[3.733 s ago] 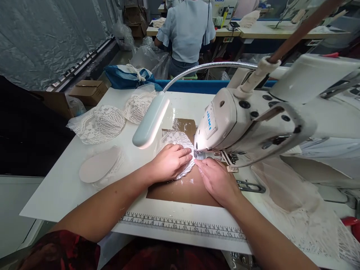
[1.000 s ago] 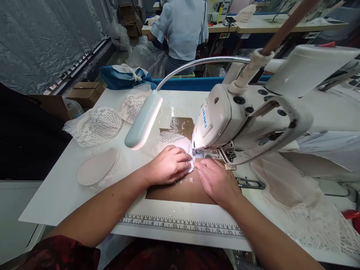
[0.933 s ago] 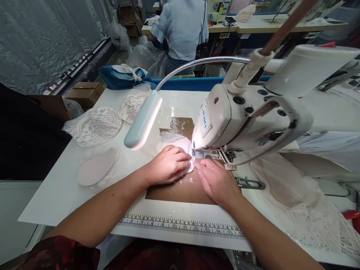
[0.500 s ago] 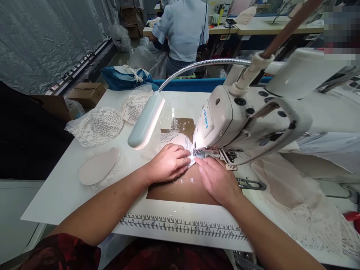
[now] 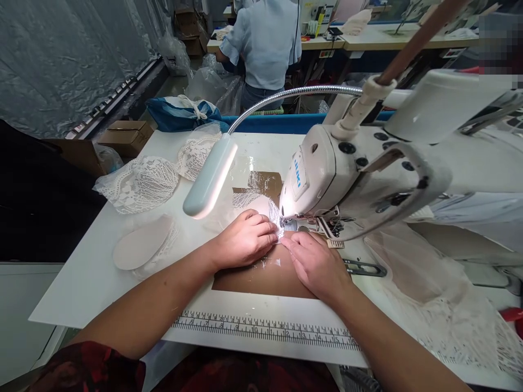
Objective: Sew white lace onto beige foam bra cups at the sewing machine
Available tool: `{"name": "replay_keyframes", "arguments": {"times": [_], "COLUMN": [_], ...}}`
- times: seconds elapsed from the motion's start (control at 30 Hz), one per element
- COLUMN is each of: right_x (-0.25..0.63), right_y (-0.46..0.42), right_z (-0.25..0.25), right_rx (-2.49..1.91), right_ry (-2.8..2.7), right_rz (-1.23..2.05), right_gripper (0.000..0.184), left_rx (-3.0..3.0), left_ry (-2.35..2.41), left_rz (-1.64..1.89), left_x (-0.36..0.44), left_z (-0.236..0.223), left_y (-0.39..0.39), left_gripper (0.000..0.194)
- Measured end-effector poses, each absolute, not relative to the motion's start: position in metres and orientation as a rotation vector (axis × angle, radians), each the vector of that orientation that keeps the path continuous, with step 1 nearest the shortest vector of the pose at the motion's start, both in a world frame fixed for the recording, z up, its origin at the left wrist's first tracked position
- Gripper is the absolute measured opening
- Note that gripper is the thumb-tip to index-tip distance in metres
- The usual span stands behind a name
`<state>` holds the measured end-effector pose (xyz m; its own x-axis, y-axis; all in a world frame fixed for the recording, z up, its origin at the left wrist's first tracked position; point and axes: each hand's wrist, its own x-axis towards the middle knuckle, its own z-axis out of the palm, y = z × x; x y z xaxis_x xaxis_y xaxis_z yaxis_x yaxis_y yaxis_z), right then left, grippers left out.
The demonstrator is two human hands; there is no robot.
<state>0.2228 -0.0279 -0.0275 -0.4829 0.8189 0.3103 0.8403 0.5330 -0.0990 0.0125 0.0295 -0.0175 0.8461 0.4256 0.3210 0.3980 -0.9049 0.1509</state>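
Note:
A white lace bra cup [image 5: 258, 202] lies under the head of a sewing machine [image 5: 312, 166], lit brightly near the needle. My left hand [image 5: 248, 239] rests on the cup's near side, its fingers curled together over the lace. From the right, my right hand [image 5: 314, 260] pinches the cup's near edge between thumb and forefinger, just in front of the presser foot. The two hands' fingertips almost meet there. Beneath them is a brown sheet [image 5: 249, 282] taped to the table. Fingers and machine head hide part of the cup.
A lamp [image 5: 210, 177] on a bent metal neck hangs left of the machine. Lace cups [image 5: 141, 184] and a smooth oval pad [image 5: 141, 250] lie at left. Sheer lace fabric [image 5: 420, 272] spreads at right. A printed ruler [image 5: 265, 328] runs along the front. A person [image 5: 267, 49] sits beyond.
The fingers of my left hand have drawn closer together over the lace. My right fingertips have shifted slightly left and toward me, still at the cup's edge.

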Motion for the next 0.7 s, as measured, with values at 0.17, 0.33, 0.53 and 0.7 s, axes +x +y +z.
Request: {"name": "replay_keyframes", "arguments": {"times": [0.17,0.33,0.53,0.7], "right_x": [0.222,0.221,0.218,0.221], "right_y": [-0.029,-0.029,-0.027,-0.027], "right_z": [-0.027,-0.028,-0.029,-0.030], "right_rx": [-1.387,-1.405,-1.456,-1.454], "right_ry": [-2.450,-2.434,-2.426,-2.413], "right_rz": [-0.111,-0.145,-0.156,-0.159], "right_gripper": [0.035,0.037,0.038,0.037], "left_rx": [2.954,2.924,2.882,2.857], "left_ry": [0.666,0.718,0.841,0.933], "left_rz": [0.515,0.498,0.547,0.567], "left_x": [0.014,0.015,0.014,0.013], "left_z": [-0.017,-0.018,-0.019,-0.020], "left_y": [0.028,0.028,0.034,0.039], "left_gripper": [0.026,0.027,0.028,0.029]}}
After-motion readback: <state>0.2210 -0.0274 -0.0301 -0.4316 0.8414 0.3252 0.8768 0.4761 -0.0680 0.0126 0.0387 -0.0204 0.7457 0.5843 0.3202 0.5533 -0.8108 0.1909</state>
